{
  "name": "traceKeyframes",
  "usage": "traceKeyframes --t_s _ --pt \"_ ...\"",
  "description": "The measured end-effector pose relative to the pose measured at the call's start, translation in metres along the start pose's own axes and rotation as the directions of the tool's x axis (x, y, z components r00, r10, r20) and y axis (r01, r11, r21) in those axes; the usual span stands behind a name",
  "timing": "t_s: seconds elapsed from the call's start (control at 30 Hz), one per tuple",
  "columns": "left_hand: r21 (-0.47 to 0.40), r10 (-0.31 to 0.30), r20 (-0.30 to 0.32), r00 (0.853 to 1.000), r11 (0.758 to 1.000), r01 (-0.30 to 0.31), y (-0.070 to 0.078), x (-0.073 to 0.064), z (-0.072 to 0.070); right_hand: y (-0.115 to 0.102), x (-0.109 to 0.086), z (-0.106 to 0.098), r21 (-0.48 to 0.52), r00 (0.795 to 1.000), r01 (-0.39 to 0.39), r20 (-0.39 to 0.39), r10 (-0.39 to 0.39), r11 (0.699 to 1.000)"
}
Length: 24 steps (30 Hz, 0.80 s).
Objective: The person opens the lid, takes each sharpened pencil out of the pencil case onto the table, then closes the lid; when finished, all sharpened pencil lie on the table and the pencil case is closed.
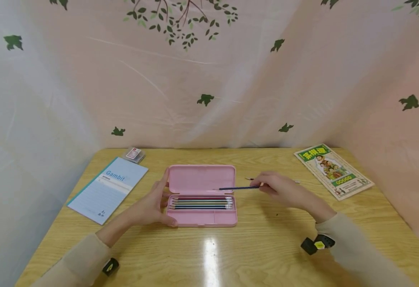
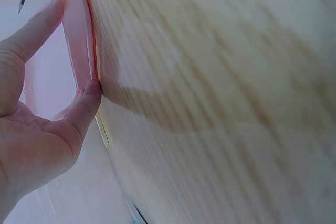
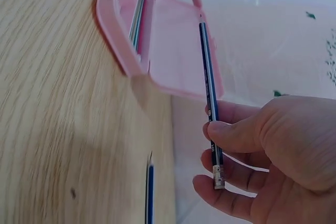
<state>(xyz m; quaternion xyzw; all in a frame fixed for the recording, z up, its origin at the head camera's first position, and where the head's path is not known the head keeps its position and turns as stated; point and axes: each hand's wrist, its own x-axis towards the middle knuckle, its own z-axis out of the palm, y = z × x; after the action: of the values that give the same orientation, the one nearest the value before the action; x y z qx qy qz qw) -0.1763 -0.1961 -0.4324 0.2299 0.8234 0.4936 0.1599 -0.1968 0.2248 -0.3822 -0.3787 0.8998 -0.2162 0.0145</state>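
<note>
An open pink pencil case (image 1: 191, 218) lies on the table with its lid (image 1: 202, 177) raised at the back. Several striped pencils (image 1: 202, 203) with metal ends lie side by side in its rear compartment. My left hand (image 1: 150, 205) holds the case's left end, thumb at the front corner and fingers along the lid side. With thumb and fingertips, my right hand (image 1: 281, 189) pinches a dark pencil (image 3: 206, 66) near its eraser end; its tip points left, over the lid in the head view. Another pencil (image 3: 150, 192) lies on the table, partly hidden behind the right hand in the head view.
To the left lie a light-blue notebook (image 1: 112, 187) and a small clear box (image 1: 134, 154). An illustrated booklet (image 1: 335, 171) is at the back right. A curtain (image 1: 231, 119) with leaf prints hangs behind the wooden table (image 1: 263, 247).
</note>
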Motion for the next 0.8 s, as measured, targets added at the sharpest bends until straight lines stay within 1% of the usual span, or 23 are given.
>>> traceKeyframes --t_s 0.13,0.27,0.43,0.57,0.7,0.8 --pt "0.004 0.002 -0.006 1.000 1.000 -0.002 0.000 0.000 0.000 0.016 -0.014 -0.002 -0.023 0.997 -0.004 -0.072 0.002 1.000" --pt "0.010 0.000 -0.006 1.000 1.000 0.000 0.000 0.000 0.000 0.036 -0.026 -0.001 -0.044 0.991 -0.026 -0.132 0.020 0.999" --pt "-0.005 0.002 0.000 1.000 1.000 -0.002 0.000 -0.001 0.000 0.061 -0.041 0.002 -0.070 0.987 -0.068 -0.153 0.057 0.995" --pt "-0.016 -0.002 0.004 1.000 1.000 0.002 0.001 -0.001 0.001 0.076 -0.052 0.005 -0.086 0.983 -0.106 -0.159 0.091 0.991" --pt "-0.009 -0.009 0.003 1.000 1.000 0.009 0.001 -0.001 0.001 0.087 -0.058 0.007 -0.084 0.981 -0.119 -0.166 0.104 0.989" --pt "-0.008 -0.008 0.004 1.000 1.000 0.008 0.000 -0.001 0.001 0.091 -0.059 0.009 -0.091 0.980 -0.116 -0.171 0.099 0.989"
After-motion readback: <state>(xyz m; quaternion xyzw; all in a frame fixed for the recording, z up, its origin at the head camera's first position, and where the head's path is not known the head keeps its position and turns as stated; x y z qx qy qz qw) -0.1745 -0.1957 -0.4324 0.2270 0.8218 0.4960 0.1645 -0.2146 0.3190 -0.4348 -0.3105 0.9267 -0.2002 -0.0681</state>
